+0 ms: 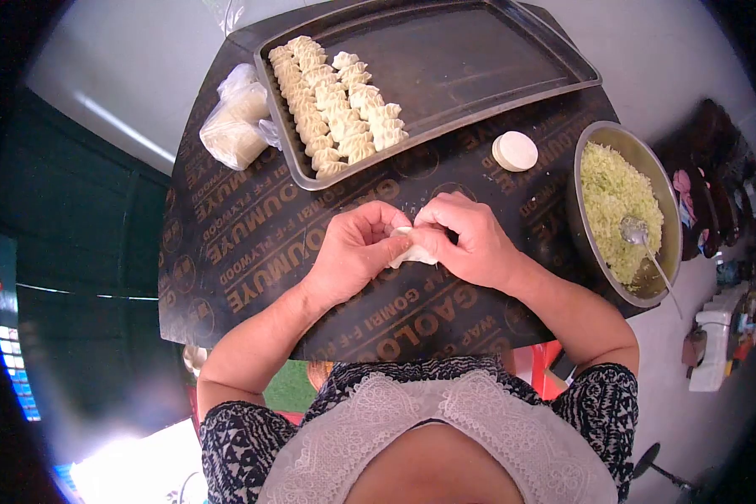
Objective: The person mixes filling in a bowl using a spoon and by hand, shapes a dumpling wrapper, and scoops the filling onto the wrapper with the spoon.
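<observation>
Between my two hands, over the middle of the table, is a white dumpling wrapper (415, 254), partly folded. My left hand (359, 246) pinches its left side between thumb and fingers. My right hand (469, 238) pinches the upper right edge, with its fingertips close to the left ones. Whether filling lies inside the wrapper is hidden by my fingers. A short stack of round wrappers (515, 152) sits to the upper right of my hands. Farther right, a metal bowl (585, 214) holds chopped pale green filling (617, 202) with a spoon (636, 231) resting in it.
A dark baking tray (470, 50) lies at the back of the table (252, 294), with rows of pleated dumplings (332, 105) along its left side. Left of the tray stands a plastic bag of wrappers (237, 126). The spoon handle sticks out past the bowl's right rim.
</observation>
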{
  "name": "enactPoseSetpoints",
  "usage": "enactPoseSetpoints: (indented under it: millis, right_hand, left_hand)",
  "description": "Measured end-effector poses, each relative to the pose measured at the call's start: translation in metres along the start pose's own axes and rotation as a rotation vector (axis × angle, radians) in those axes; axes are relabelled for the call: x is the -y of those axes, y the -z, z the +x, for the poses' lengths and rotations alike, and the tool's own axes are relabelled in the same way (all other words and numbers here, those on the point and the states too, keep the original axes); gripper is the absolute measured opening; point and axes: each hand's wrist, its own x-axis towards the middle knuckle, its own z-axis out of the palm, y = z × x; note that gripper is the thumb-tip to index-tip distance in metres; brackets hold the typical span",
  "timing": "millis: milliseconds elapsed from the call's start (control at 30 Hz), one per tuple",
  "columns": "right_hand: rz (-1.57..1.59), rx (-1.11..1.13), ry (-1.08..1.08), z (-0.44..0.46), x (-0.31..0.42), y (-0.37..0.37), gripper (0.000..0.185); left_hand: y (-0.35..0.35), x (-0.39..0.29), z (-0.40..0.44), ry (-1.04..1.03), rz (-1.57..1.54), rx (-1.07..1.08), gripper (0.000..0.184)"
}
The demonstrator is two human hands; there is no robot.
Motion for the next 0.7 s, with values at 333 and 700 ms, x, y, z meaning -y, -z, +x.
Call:
enactPoseSetpoints:
  millis: [333,700]
  right_hand:
    - [0.095,-0.030,-0.103,-0.001,-0.001,0.000,0.008]
    - [-0.014,-0.035,-0.006,-0.002,-0.001,-0.004,0.007]
  left_hand:
    - [0.004,0.004,0.000,0.023,0.103,-0.014,0.011]
    - [-0.004,0.004,-0.001,-0.013,0.072,-0.020,0.006]
